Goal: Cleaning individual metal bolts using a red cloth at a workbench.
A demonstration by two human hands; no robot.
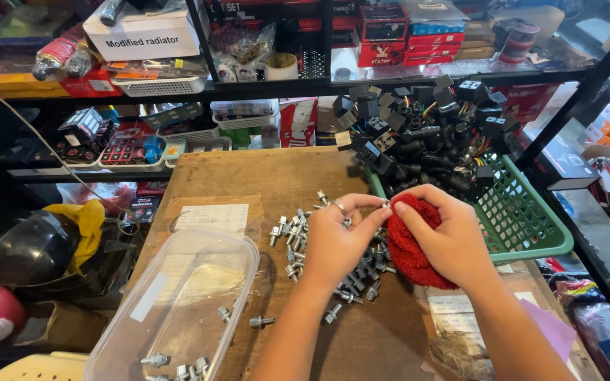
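A small bolt (pixel 385 204) is pinched between the fingertips of the left hand (pixel 335 243), which is closed on it, and it is pressed against a red cloth (pixel 411 250). The cloth is gripped in the closed right hand (pixel 445 236), bunched under the palm with its lower part hanging onto the board. Both hands are held above a loose pile of bolts (pixel 333 261) spread over a wooden board (pixel 248 176). Just left of the pile, a clear plastic tub (pixel 178 310) is set, with a few bolts lying at its near end. Behind the right hand, a green basket (pixel 531 226) is filled with black plugs and wires (pixel 425 134). A black helmet (pixel 22 247) is seen at the far left, below the board.
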